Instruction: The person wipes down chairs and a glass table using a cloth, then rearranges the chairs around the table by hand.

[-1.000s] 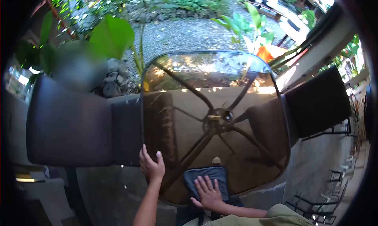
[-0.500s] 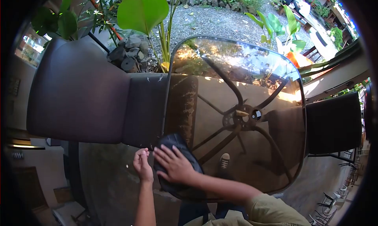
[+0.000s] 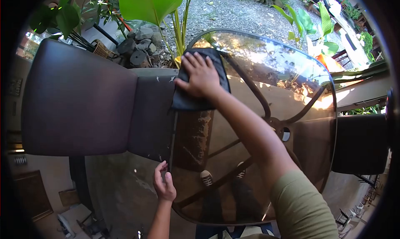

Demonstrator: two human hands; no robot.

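My right hand [image 3: 201, 77] lies flat, fingers stretched and apart, on a folded black cloth [image 3: 195, 102]. The cloth rests on the glass tabletop [image 3: 266, 189], by its far left corner. Through the tinted glass the brown metal table legs [image 3: 250, 87] and two sneakers show. Near the left edge of the table, my left hand [image 3: 165, 183] is held with its fingers loosely bent and the thumb apart. Nothing is visible in it.
A dark padded chair [image 3: 79, 101] stands close against the table's left side, its seat reaching under the glass. Another dark chair [image 3: 359, 143] is at the right. Beyond the table are leafy plants [image 3: 151, 5], rocks [image 3: 139, 47] and gravel [image 3: 233, 14].
My right hand has slid the cloth from the table's near left corner to its far left corner. My left hand has moved slightly down and right, and its fingers have loosened.
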